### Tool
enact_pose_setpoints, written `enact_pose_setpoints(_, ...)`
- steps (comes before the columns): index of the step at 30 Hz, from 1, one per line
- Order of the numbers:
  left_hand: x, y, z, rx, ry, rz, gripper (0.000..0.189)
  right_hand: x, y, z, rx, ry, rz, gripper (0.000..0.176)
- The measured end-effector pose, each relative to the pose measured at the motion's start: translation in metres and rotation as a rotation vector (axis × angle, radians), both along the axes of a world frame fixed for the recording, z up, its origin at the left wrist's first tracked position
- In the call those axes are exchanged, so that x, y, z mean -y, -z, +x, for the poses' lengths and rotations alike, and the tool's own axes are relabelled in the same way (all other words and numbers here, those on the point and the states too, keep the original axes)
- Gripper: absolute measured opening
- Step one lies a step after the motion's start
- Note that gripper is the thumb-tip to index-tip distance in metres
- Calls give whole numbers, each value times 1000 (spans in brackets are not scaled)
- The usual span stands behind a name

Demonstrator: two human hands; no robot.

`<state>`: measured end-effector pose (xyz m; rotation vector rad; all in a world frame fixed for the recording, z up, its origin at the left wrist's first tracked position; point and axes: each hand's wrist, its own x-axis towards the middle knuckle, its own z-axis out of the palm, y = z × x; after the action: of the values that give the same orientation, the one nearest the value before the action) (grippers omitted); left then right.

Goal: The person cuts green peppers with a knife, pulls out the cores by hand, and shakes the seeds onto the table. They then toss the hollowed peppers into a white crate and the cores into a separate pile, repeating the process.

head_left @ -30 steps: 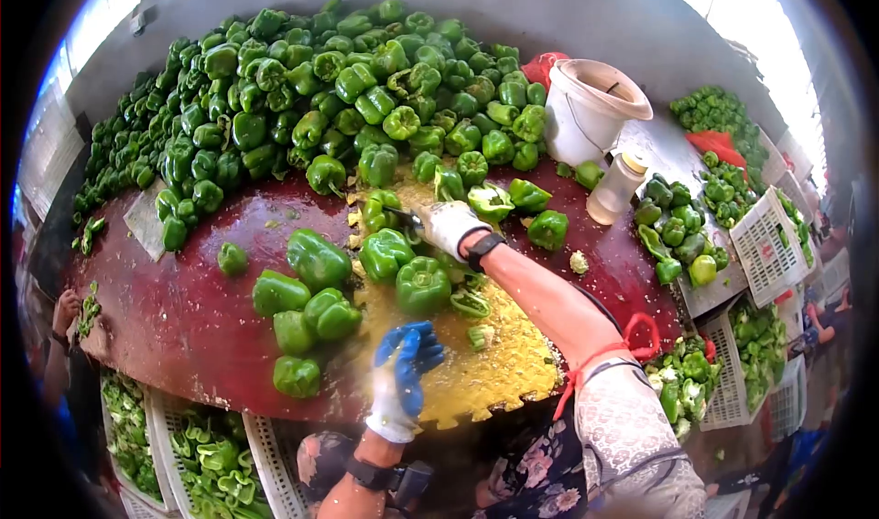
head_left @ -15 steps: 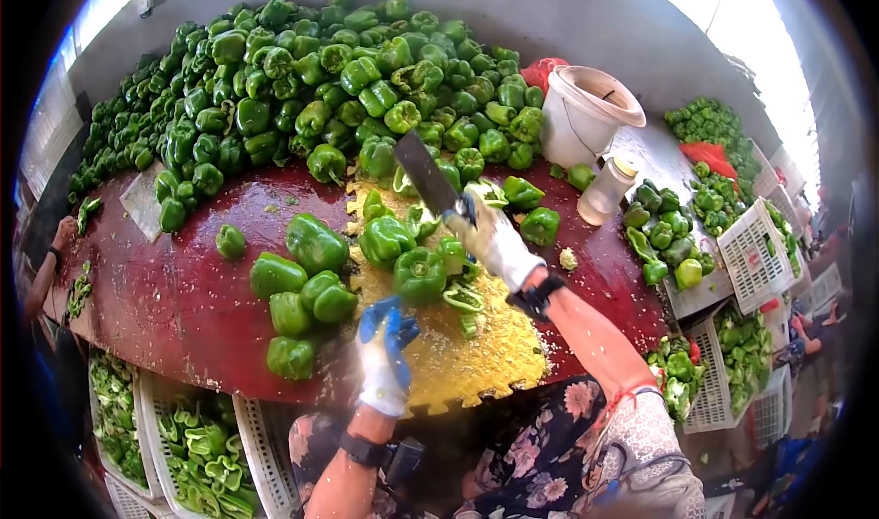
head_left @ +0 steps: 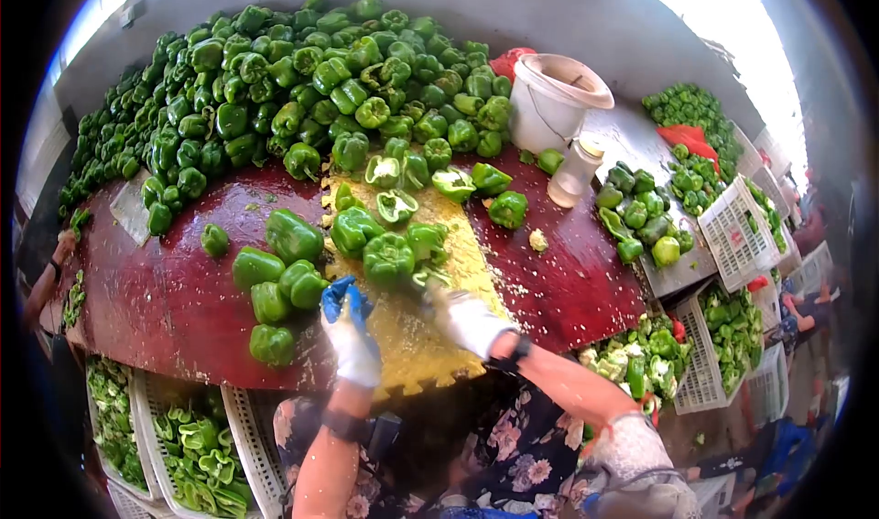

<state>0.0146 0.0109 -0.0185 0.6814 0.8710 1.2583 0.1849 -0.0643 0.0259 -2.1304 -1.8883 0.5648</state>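
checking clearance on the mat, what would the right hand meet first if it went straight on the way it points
Probably the whole pepper just ahead of the right hand on the mat, though a cut pepper lies close to that line; blur and depth leave doubt.

peppers (head_left: 388,258): green | mat (head_left: 467,244): yellow | tabletop (head_left: 174,299): dark red (pale-specked) | left fingers (head_left: 336,291): blue | clothing (head_left: 529,469): dark, pink-flowered

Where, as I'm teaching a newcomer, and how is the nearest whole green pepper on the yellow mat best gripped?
Probably round the broad, bulging sides of the nearest pepper, with the left hand coming from the near side and slightly above. That side faces open yellow mat, while another whole pepper crowds it behind and more pepper sits close on its right.
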Motion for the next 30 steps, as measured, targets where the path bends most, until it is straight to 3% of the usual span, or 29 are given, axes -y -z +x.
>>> enact_pose_setpoints(1,-3,4,-2,-31,9,-26,19,7,32,6,55,-30,17,47)
enact_pose_setpoints(3,-11,6,0,-52,-16,-13,23,5,26,3,130,-86,32,50)
enact_pose_setpoints(6,-19,5,12,-137,2,-1,36,-3,22,12,99,-41,-164,64)
enact_pose_setpoints(9,-30,47,27,-73,-58,135,51,5,16,20,-171,130,-320,79)
enact_pose_setpoints(10,-24,36,28,-38,2,63,47,12,7,23,-272,186,-410,78)
enact_pose_setpoints(12,-16,31,34,-65,125,19,44,23,0,34,-130,204,-282,77)
enact_pose_setpoints(13,-16,32,35,-268,256,-2,41,28,-4,36,-152,293,-211,66)
enact_pose_setpoints(16,-9,66,48,-571,161,332,38,28,-10,37,-110,378,120,46)
enact_pose_setpoints(18,-5,49,44,-452,151,205,34,14,-30,28,-150,371,138,41)
enact_pose_setpoints(20,-8,44,36,37,-32,-13,24,-6,-39,15,-127,240,311,38)
enact_pose_setpoints(22,-11,17,17,59,-157,106,15,-24,-85,-17,-325,253,191,40)
enact_pose_setpoints(23,-11,-1,5,25,-197,125,14,-49,5,14,218,-124,523,50)
enact_pose_setpoints(24,-13,-13,-7,-10,-239,143,13,-60,14,6,659,-178,736,55)
enact_pose_setpoints(25,-17,-13,-23,38,-242,78,28,-79,0,-13,525,-144,317,52)
enact_pose_setpoints(26,-28,14,-47,-377,-226,336,25,-93,-16,-29,379,-110,-100,49)
enact_pose_setpoints(28,-33,-10,-64,-72,-286,95,24,-110,2,-27,254,-28,-101,49)
enact_pose_setpoints(30,-23,-20,-74,-24,-330,79,22,-117,7,-23,105,60,-113,49)
